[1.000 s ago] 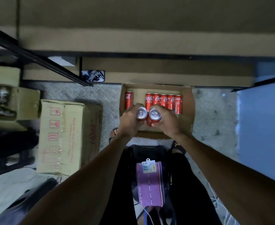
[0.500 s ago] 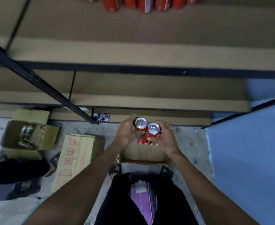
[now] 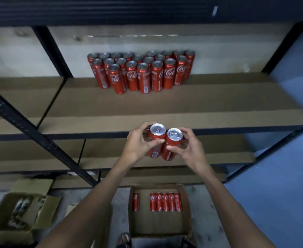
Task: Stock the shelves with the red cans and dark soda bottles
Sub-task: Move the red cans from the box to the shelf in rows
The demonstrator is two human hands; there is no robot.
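Two held cans (image 3: 155, 153): upright, touching, before the shelf's (image 3: 218, 101) front edge.
Left hand (image 3: 138, 149): wrapped round left can (image 3: 157, 129).
Right hand (image 3: 191, 153): wrapped round right can (image 3: 174, 134).
Stocked cans (image 3: 141, 74): clustered at shelf's back edge.

Both my hands are up in front of me, each wrapped round one can.

My left hand (image 3: 138, 145) grips the left can (image 3: 157, 136) from its left side, thumb across the near face and fingers curled behind. My right hand (image 3: 190, 149) grips the right can (image 3: 174, 140) from its right side, thumb tip on the front. The hands sit close together, level, with the cans touching. My left forearm (image 3: 93, 194) and right forearm (image 3: 224, 194) are bare and converge toward the wrists.
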